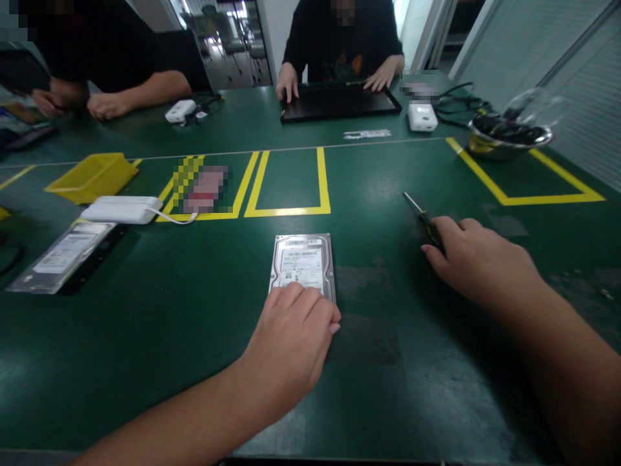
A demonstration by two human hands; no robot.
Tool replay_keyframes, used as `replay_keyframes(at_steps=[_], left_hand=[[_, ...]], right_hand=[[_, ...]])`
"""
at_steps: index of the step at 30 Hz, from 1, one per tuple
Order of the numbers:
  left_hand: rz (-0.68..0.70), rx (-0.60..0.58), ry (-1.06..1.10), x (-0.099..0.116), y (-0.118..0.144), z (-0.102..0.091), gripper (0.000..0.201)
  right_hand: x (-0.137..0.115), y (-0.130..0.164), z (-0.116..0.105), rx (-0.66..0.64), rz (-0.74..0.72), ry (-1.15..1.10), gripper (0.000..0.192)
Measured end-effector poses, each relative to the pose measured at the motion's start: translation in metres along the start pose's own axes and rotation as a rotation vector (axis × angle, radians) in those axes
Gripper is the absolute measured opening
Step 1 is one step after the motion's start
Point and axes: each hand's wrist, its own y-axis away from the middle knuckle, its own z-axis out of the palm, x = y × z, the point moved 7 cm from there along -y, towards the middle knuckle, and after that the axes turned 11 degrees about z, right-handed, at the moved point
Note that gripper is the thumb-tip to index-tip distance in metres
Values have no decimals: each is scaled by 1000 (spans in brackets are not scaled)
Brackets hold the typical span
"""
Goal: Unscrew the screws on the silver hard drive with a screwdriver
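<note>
On the green table [145,336], right in front of the person, lies a hard drive [303,264] with its label up. The left hand [291,336] rests on its near edge, fingers bent, pressing it down but not wrapped around it. The right hand [473,259] is closed around a screwdriver [422,215] whose tip points away. A good way to work is to keep the drive flat and steady and the tool straight up over a screw. The screws are too small to see. The screwdriver handle is mostly hidden in the hand.
</note>
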Motion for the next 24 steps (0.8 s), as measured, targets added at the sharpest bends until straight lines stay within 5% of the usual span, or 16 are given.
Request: replay_keyframes(at_steps=[14, 19, 24], left_hand=[[17, 22, -38, 1, -1, -3, 14], [10, 16, -50, 1, 1, -3, 14], [18, 17, -65, 2, 2, -3, 14]], right_hand=[[8, -3, -11, 119, 51, -37, 32], [29, 0, -43, 397, 129, -190, 36], [50, 15, -63, 584, 213, -649, 36]])
